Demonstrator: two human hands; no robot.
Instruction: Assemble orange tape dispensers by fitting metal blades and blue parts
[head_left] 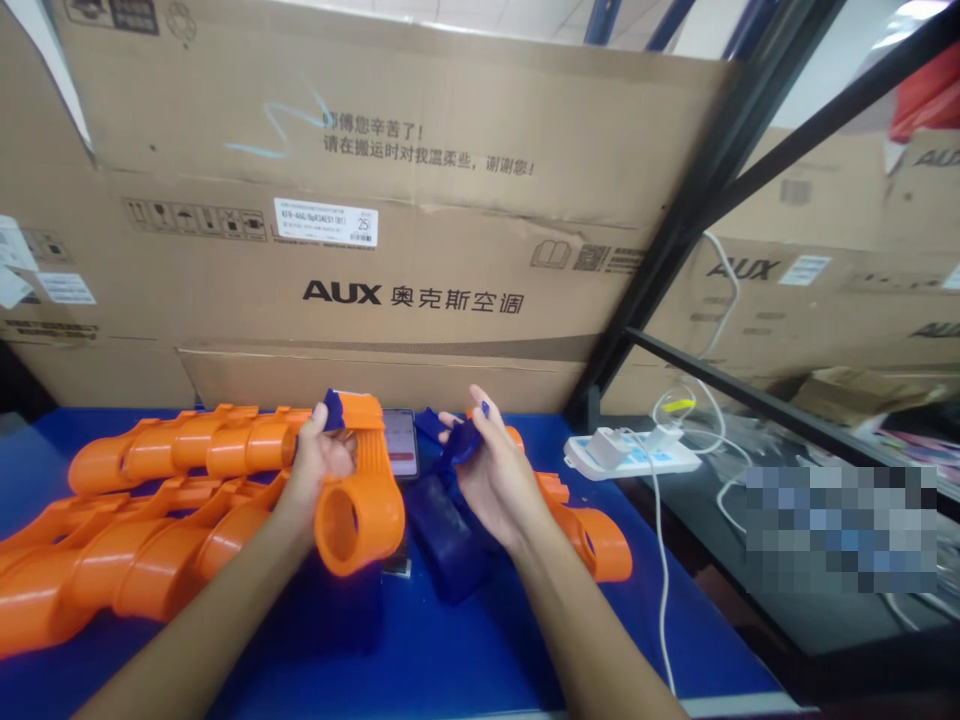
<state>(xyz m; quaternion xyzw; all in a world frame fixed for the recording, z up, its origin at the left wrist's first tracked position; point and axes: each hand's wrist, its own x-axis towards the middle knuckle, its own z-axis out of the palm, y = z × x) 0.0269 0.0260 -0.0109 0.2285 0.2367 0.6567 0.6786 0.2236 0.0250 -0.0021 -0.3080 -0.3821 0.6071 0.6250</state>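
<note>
My left hand (313, 465) is closed on an orange plastic part (369, 510) with a round ring at its lower end. At the top of that part, beside my thumb, sits a small dark blue piece (334, 408). My right hand (501, 480) has its fingers curled around a small dark blue plastic piece (461, 442). Below it, larger dark blue parts (450, 545) lie on the table. More orange parts (592, 540) rest behind and right of my right wrist, partly hidden by it.
Rows of orange ringed parts (157, 555) cover the left of the blue table (517, 685). A phone (405, 442) lies between my hands. To the right are a white power strip (641, 455) with cables and a black frame (664, 235). A large cardboard box (420, 230) stands behind.
</note>
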